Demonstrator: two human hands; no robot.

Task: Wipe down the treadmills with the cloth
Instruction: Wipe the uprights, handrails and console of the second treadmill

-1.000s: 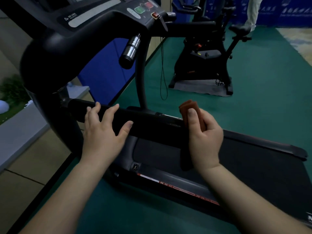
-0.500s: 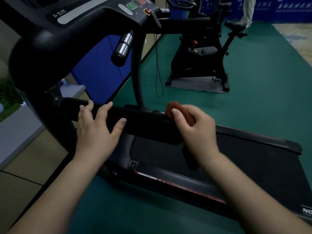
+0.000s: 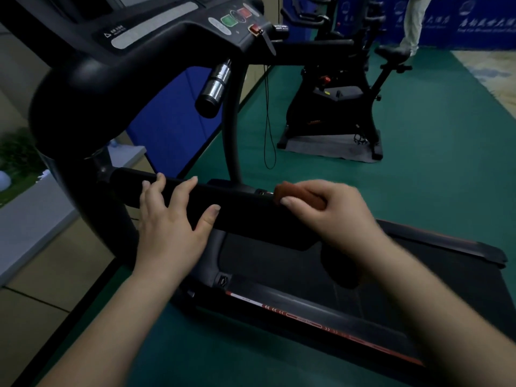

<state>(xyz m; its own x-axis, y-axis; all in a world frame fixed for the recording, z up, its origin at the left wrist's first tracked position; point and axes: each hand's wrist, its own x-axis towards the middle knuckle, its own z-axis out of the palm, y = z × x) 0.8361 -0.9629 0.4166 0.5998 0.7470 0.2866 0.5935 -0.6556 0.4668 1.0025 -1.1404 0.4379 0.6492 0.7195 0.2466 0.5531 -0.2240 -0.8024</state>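
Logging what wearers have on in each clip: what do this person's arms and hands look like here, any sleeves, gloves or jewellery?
Both forearms are bare as far as the frame shows, with no sleeves in view. The left hand and right hand wear no gloves, and no rings, watch or wristbands are visible. Fingernails look short and unpainted. The right forearm is slightly blurred.

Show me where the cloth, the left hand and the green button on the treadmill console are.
cloth (image 3: 290, 193), head view: bare reddish end beyond the fingers.
left hand (image 3: 170, 224), head view: back of the hand.
green button (image 3: 229, 20), head view: middle of its face.
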